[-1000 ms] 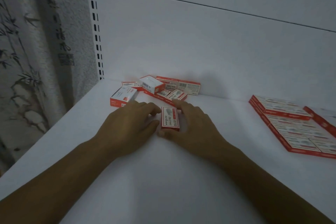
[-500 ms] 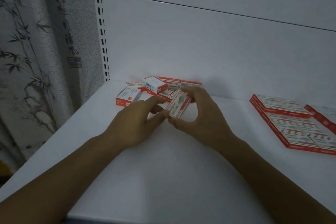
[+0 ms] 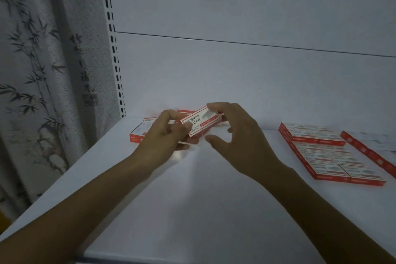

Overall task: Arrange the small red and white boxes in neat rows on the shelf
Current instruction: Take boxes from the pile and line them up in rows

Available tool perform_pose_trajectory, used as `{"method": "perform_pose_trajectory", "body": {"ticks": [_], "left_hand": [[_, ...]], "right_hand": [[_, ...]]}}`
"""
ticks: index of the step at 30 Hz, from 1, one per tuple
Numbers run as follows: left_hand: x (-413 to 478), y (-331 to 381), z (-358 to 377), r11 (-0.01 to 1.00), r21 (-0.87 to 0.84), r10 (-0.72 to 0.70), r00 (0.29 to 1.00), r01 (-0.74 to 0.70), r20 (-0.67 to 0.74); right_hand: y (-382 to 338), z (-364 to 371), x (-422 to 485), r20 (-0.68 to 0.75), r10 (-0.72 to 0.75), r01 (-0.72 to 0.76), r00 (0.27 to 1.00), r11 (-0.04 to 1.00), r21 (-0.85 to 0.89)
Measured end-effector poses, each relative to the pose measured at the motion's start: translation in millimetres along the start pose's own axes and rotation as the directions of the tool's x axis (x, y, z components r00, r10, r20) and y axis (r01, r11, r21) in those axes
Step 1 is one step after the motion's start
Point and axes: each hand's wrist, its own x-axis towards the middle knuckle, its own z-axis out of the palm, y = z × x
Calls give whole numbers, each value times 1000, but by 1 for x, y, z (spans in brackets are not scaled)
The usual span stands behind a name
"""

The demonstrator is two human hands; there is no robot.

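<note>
A small red and white box (image 3: 200, 123) is held above the white shelf (image 3: 192, 199), its printed face turned towards me. My left hand (image 3: 165, 135) grips its left end with curled fingers. My right hand (image 3: 233, 133) pinches its upper right end, the thumb spread out below. Behind the hands a loose heap of the same boxes (image 3: 139, 134) lies near the back left corner, mostly hidden. At the right, arranged boxes (image 3: 330, 156) lie flat in neat rows, with a second layer on the far ones.
Another row of boxes (image 3: 368, 152) runs along the far right edge. The shelf's back panel (image 3: 235, 75) rises just behind the heap. A slotted upright (image 3: 113, 49) and a bamboo-print wall (image 3: 42, 70) stand to the left.
The box lay flat on the shelf between my hands; both hands have lifted it and turned its printed face up towards me. My view has tilted upward.
</note>
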Motion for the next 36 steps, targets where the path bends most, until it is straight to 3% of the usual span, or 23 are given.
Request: {"method": "perform_pose_trajectory", "body": {"ticks": [11, 17, 21, 28, 31, 36], "left_hand": [[28, 15, 133, 980, 118, 135, 971, -160, 200], [43, 7, 206, 966, 128, 170, 923, -225, 344], [54, 0, 230, 966, 137, 163, 926, -220, 341], [68, -29, 236, 865, 446, 146, 965, -231, 217], [66, -44, 232, 783, 578, 112, 966, -230, 233], [68, -51, 229, 773, 598, 58, 963, -209, 262]], "right_hand": [[80, -109, -41, -41, 210, -213, 977, 972, -95], [126, -166, -68, 31, 314, -305, 949, 939, -161], [152, -181, -69, 31, 345, -333, 938, 923, -193], [185, -170, -58, 124, 378, -325, 918, 893, -312], [196, -160, -63, 186, 376, -277, 908, 870, -408], [203, -155, -78, 200, 324, -236, 925, 901, -365]]}}
